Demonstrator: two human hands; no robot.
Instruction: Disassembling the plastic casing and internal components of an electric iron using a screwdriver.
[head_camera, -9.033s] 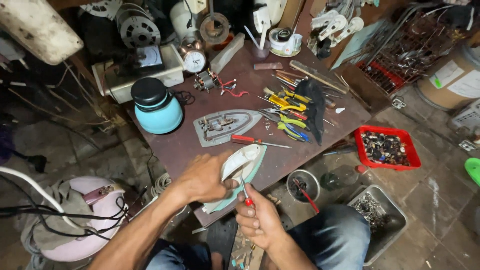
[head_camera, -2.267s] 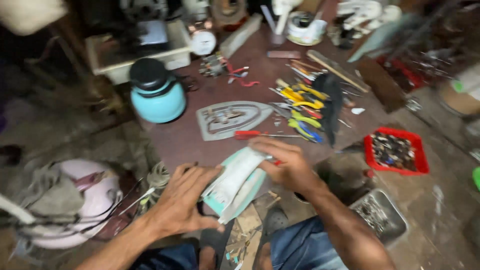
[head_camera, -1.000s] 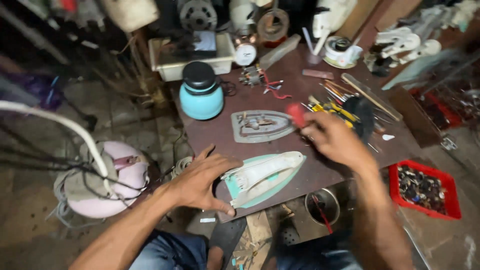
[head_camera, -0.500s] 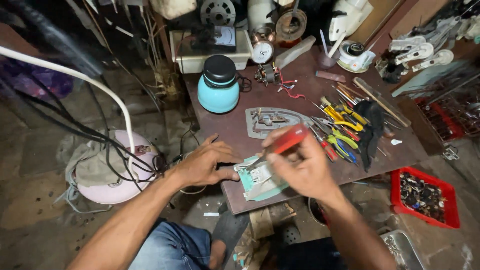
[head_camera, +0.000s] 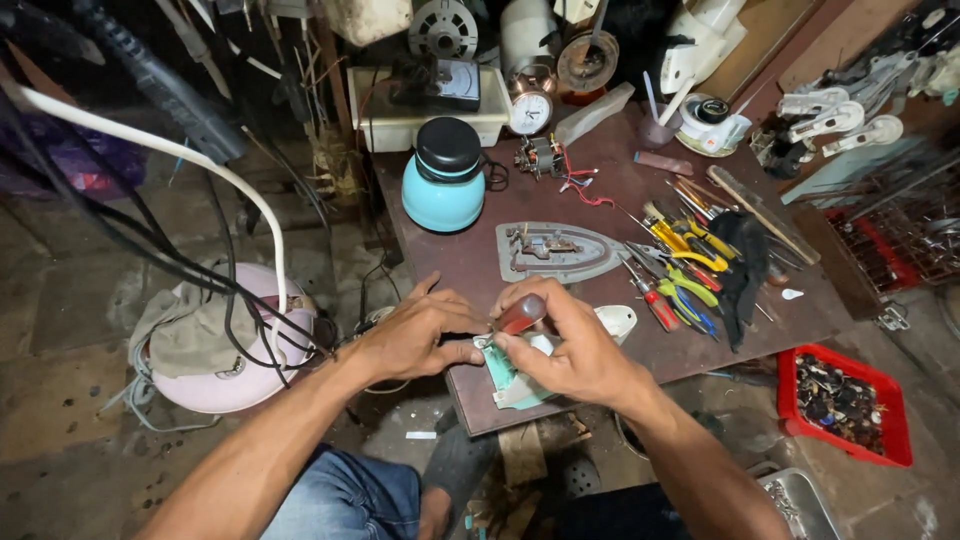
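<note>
My left hand (head_camera: 415, 335) presses down on a white and teal iron housing (head_camera: 520, 375) that lies at the near edge of the brown workbench (head_camera: 590, 190). Only the housing's teal underside and white rear end (head_camera: 615, 320) show past my hands. My right hand (head_camera: 570, 350) grips a red-handled screwdriver (head_camera: 522, 314) with its tip pointed down at the housing beside my left thumb. Just beyond my hands lies the iron's grey metal soleplate (head_camera: 555, 250), flat on the bench.
A teal jar with a black lid (head_camera: 443, 178) stands behind my left hand. Pliers and screwdrivers (head_camera: 680, 265) lie to the right. A red tray of small parts (head_camera: 845, 400) sits on the floor at right, a pink appliance (head_camera: 215, 340) with cables at left.
My right hand fetched the red-handled screwdriver from the tools at right and brought it down to the housing. The housing has been turned and my left hand now holds it closer in.
</note>
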